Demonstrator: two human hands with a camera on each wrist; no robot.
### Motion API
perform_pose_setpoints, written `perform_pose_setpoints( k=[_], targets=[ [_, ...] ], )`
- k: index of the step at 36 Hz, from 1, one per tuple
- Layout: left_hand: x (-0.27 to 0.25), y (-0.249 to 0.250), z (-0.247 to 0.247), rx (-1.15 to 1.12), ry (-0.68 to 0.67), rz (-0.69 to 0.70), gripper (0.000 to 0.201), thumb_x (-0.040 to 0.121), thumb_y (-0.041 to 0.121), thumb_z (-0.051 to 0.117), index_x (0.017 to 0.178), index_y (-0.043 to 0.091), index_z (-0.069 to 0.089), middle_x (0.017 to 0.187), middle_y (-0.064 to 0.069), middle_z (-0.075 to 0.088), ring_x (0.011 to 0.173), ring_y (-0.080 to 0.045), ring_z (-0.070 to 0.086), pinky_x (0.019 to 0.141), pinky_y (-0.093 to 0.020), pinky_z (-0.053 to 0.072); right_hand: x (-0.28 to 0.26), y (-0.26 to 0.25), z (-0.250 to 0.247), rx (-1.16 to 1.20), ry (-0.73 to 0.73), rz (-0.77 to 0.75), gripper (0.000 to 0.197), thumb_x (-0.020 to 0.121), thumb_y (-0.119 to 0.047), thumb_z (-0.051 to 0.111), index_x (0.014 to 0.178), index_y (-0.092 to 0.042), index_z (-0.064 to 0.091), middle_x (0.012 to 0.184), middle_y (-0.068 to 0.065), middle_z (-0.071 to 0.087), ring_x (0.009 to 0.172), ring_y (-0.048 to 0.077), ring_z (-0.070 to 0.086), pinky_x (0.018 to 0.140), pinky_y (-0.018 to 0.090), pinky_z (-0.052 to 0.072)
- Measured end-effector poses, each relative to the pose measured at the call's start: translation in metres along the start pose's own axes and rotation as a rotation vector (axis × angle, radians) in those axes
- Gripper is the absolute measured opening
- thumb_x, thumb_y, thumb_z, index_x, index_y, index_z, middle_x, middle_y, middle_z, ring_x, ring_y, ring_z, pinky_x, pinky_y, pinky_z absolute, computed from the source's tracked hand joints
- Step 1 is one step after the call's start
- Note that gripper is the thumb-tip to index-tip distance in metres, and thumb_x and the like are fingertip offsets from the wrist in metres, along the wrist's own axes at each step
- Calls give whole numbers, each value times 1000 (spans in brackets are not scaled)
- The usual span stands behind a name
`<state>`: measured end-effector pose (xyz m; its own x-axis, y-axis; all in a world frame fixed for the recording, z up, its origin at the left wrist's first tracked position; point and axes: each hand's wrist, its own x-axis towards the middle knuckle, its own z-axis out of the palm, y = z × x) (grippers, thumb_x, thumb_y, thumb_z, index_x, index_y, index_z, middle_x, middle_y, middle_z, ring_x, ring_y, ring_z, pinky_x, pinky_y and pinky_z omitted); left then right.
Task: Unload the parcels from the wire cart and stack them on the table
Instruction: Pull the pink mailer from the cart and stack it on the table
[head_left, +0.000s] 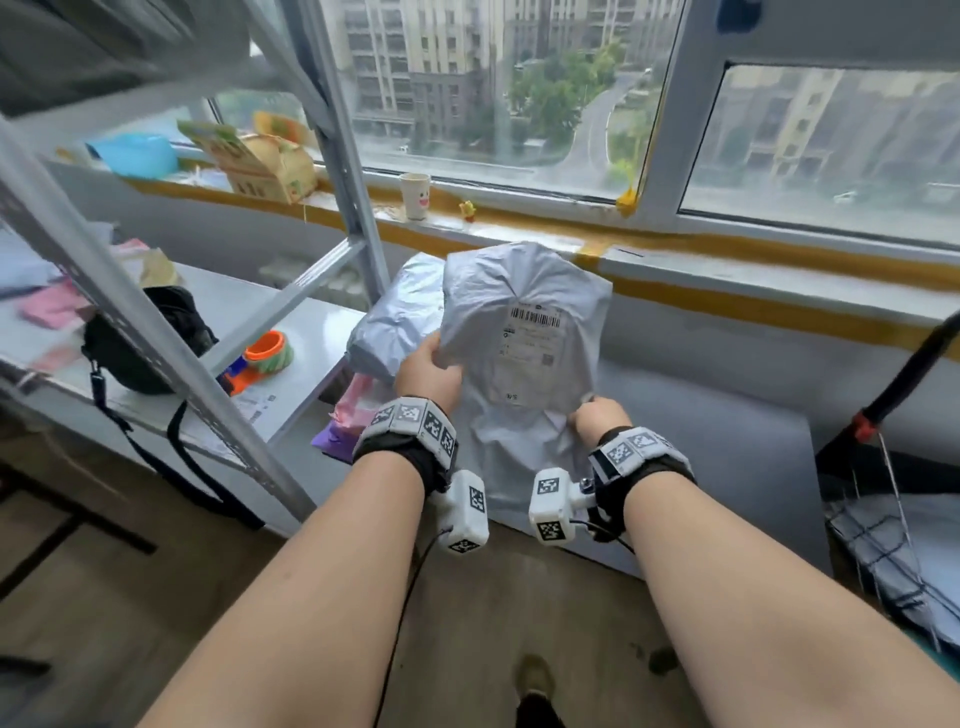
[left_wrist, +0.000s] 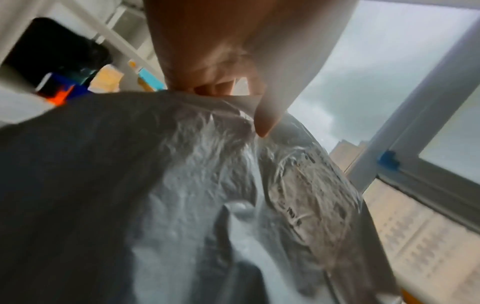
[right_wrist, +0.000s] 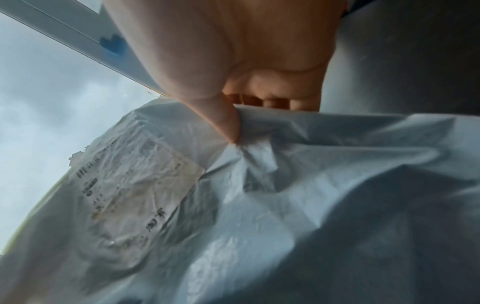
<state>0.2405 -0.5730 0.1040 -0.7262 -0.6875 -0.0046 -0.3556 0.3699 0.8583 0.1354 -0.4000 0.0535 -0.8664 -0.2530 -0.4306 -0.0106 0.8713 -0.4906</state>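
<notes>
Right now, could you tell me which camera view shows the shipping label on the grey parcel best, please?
The head view: the shipping label faces the camera whole, barcode sharp, on the grey parcel pinched by the left hand and right hand. Both wrist views show it slanted, crinkled and blurred.

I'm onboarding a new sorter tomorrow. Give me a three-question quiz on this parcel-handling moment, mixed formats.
1. True or false: both hands grip the same grey poly mailer.
2. The shipping label on that mailer faces: A) the person, B) the window, C) the floor.
3. Fill in: a second grey parcel lies to the held one's ____.

Key:
1. True. The left hand and right hand each pinch an edge.
2. A.
3. Left, by the metal shelving rack.
</notes>
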Motion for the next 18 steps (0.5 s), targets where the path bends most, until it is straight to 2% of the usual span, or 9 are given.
perform_pose_setpoints(
  k=[3, 6, 8, 11, 12, 15, 18],
  targets=[
    [32, 5, 0, 158, 7, -45, 67, 83, 10, 52, 145, 32, 36, 122, -10, 62, 110, -31, 58, 96, -35, 46, 30, -23, -3, -79, -38, -40, 39, 102, -8, 32, 135, 3, 49, 139, 21, 48, 130, 32, 44, 102, 30, 35],
    [68, 13, 4, 279, 31, -91, 76, 85, 11, 54, 151, 23, 18, 137, -16, 48, 121, -34, 50, 99, -38, 41, 61, -55, -10, -179, -60, -85, 40, 101, -6, 34, 139, 2, 46, 141, 20, 47, 131, 32, 44, 103, 32, 36],
    [88, 14, 6, 331, 59, -106, 78, 83, 10, 55, 150, 18, 17, 139, -18, 44, 124, -35, 46, 100, -39, 40, 79, -76, -14, -251, -68, -126, 44, 99, -4, 40, 142, 0, 42, 143, 18, 46, 131, 32, 45, 104, 35, 38],
    [114, 12, 3, 370, 94, -98, 81, 81, 7, 55, 150, 17, 15, 139, -18, 42, 125, -34, 45, 102, -40, 40, 100, -103, -17, -339, -119, -156, 54, 98, -6, 43, 148, 4, 25, 145, 19, 43, 131, 33, 45, 104, 38, 39],
    [121, 10, 0, 393, 102, -93, 81, 81, 7, 55, 150, 17, 15, 139, -18, 40, 125, -35, 44, 103, -40, 39, 104, -111, -18, -363, -135, -164, 52, 99, -6, 41, 148, 5, 25, 144, 19, 43, 131, 33, 45, 104, 38, 38],
    [144, 4, -9, 457, 110, -61, 82, 81, 6, 55, 150, 20, 14, 137, -18, 38, 125, -36, 43, 105, -41, 37, 119, -131, -16, -424, -164, -176, 39, 102, -9, 34, 137, 4, 44, 142, 17, 47, 130, 31, 46, 103, 34, 37],
    [172, 0, -17, 486, 95, -47, 80, 81, 5, 53, 150, 23, 17, 136, -16, 39, 123, -35, 44, 105, -41, 38, 127, -150, -13, -458, -180, -190, 38, 103, -11, 33, 136, 2, 48, 142, 17, 47, 130, 30, 46, 104, 34, 37]
  ],
)
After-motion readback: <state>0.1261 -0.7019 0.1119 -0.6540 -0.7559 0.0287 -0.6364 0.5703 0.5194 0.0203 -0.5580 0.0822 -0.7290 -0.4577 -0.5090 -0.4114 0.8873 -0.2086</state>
